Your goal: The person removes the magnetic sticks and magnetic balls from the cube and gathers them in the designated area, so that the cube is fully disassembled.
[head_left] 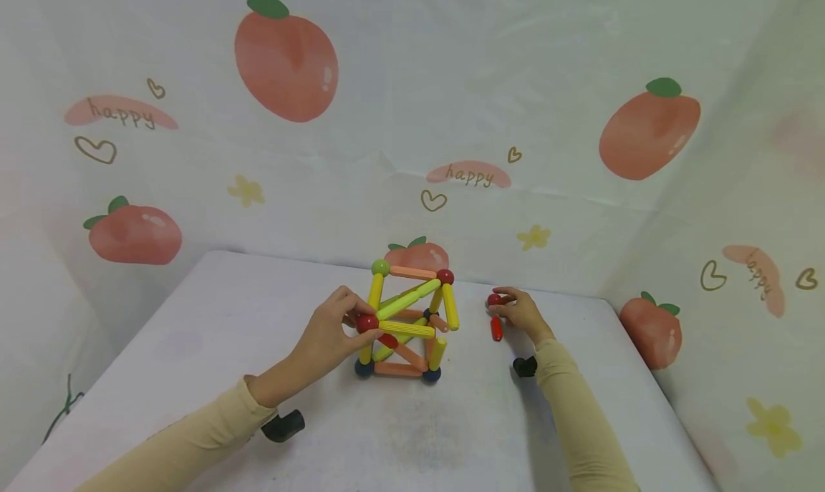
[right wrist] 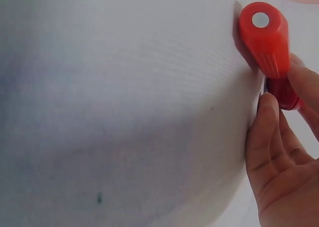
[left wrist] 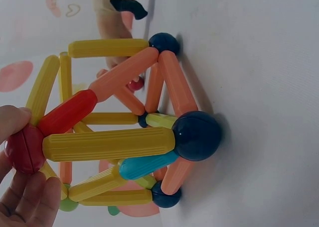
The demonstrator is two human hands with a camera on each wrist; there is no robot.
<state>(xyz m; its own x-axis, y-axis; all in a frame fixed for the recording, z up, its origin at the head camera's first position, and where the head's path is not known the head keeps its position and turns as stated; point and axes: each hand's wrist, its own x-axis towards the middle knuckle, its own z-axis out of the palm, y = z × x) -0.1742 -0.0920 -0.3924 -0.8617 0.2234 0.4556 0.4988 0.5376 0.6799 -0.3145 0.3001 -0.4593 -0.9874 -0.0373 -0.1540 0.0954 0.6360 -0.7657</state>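
Observation:
My left hand (head_left: 329, 327) pinches a red ball (left wrist: 26, 148) at the near upper left corner of a cube-like frame of magnetic rods and balls. Yellow rods (left wrist: 109, 143) and a red rod (left wrist: 69, 111) meet at that ball. Dark blue balls (left wrist: 197, 135) form the bottom corners on the table; a green ball (head_left: 381, 268) and another red ball (head_left: 445, 276) top the far side. To the right of the frame, my right hand (head_left: 523, 313) holds a loose red ball (head_left: 494, 300) between thumb and fingers, low at the tabletop. A red rod (right wrist: 264, 40) adjoins this ball, its magnet end showing.
The white table (head_left: 425, 435) extends around the frame, its far edge against a hanging cloth (head_left: 515, 69) printed with fruit. Black curved pieces sit by the left wrist (head_left: 283, 426) and by the right wrist (head_left: 525, 367).

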